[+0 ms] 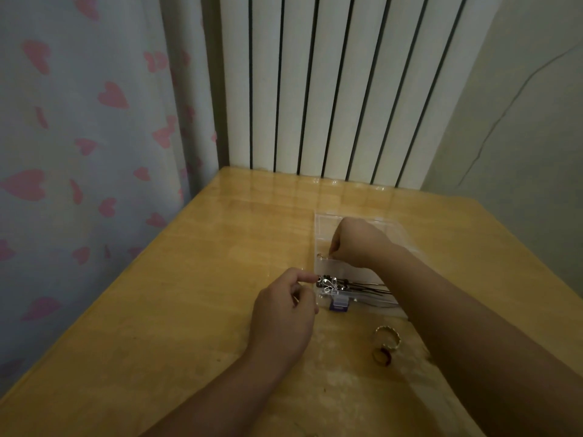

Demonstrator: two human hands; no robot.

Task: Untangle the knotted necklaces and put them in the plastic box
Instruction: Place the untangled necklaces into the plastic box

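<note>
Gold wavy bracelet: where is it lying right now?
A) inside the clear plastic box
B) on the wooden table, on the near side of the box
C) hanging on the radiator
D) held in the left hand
B: the gold wavy bracelet lies on the bare wooden table, nearer the camera than the clear plastic box and outside it, with neither hand on it.

Pale blue curtain [79,152] with pink hearts, white ribbed radiator [347,89], honey-yellow table [157,310], clear plastic box [321,222]
</note>
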